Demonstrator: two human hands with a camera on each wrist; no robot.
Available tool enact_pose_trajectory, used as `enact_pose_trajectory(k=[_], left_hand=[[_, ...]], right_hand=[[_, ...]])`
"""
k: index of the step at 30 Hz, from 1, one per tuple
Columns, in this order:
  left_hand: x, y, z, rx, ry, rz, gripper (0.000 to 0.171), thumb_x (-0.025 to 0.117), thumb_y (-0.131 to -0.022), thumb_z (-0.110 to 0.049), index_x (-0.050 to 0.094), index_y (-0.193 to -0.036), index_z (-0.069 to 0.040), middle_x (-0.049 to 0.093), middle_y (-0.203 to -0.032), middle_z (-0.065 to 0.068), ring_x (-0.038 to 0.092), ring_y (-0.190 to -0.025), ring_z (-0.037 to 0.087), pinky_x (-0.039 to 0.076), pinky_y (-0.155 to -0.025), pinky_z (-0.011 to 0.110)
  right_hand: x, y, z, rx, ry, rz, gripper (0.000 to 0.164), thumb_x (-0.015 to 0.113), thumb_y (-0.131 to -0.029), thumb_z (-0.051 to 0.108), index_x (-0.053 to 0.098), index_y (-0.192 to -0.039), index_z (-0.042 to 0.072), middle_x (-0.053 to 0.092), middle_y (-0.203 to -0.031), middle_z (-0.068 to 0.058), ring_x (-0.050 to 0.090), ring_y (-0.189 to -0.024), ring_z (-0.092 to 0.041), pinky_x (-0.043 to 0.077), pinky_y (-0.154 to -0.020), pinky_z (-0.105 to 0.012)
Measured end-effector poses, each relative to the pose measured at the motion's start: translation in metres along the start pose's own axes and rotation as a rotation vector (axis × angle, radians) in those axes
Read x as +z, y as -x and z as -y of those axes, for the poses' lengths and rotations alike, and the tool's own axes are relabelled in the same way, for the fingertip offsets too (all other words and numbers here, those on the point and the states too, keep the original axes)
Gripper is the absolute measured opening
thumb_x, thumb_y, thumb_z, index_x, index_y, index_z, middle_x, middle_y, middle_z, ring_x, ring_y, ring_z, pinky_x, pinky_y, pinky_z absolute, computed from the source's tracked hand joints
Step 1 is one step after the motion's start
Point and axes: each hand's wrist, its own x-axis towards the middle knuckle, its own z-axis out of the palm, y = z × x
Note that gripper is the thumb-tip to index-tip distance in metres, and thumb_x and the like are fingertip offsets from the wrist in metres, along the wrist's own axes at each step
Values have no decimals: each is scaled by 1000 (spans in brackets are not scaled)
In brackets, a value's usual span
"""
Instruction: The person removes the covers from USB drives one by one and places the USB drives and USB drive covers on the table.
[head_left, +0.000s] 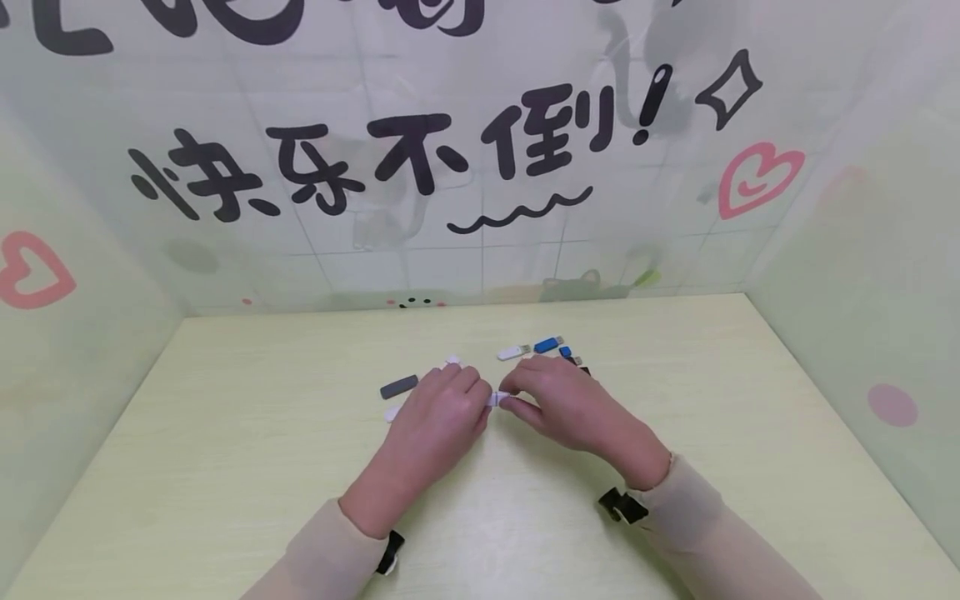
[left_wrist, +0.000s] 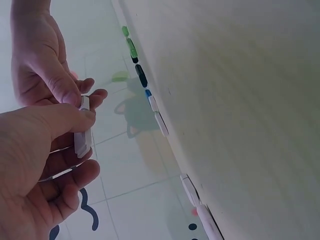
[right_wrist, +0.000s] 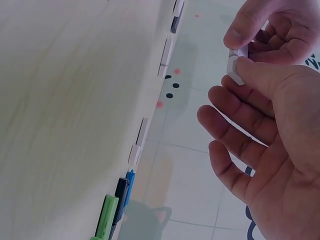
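Both hands meet over the middle of the table on a small white USB stick. My left hand pinches one end of it between thumb and fingers. At the other end, the thumb and index finger of my right hand grip what looks like its cap. A thin seam crosses the stick between the hands. In the left wrist view the white stick lies along the left fingers, raised off the table. The right wrist view has the stick's end under the right thumb, the other right fingers loosely spread.
Beyond the right hand lie a white USB stick, a blue USB stick, a blue cap and dark pieces partly hidden. A grey stick lies left. Green stick shows beside them. A printed wall stands behind.
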Motion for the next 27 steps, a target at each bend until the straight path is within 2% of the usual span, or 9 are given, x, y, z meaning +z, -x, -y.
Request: enact_pose_trajectory(k=[6, 13, 20, 27], left_hand=[[-1, 1, -2, -13, 24, 20, 8, 75, -84, -10, 69, -88, -5, 60, -82, 2, 51, -72, 14, 46, -66, 23], [-6, 0, -4, -42, 72, 11, 10, 77, -84, -8, 69, -89, -4, 59, -83, 3, 53, -72, 14, 48, -67, 23], [-12, -5, -7, -67, 108, 27, 11, 78, -84, -6, 71, -92, -4, 61, -83, 2, 56, -74, 14, 48, -68, 23], [-17, -8, -9, -116, 130, 52, 12, 79, -82, -6, 73, -92, -5, 61, -82, 1, 57, -75, 13, 49, -68, 23]], right_hand=[[-1, -1, 1, -12, -5, -9, 11, 68, -95, 27, 75, -98, 18, 66, -89, 12, 59, -80, -5, 47, -74, -23], [-3, 0, 1, -75, 7, -45, 10, 69, -95, 24, 74, -96, 17, 67, -89, 10, 61, -78, -9, 47, -72, -23], [-7, 1, 2, -182, 83, -145, 7, 71, -93, 21, 73, -94, 15, 67, -86, 8, 59, -76, -8, 47, -69, -23], [-10, 5, 7, -235, 165, -231, 10, 75, -89, 20, 73, -96, 13, 68, -89, 6, 62, -82, -12, 47, -71, -28]])
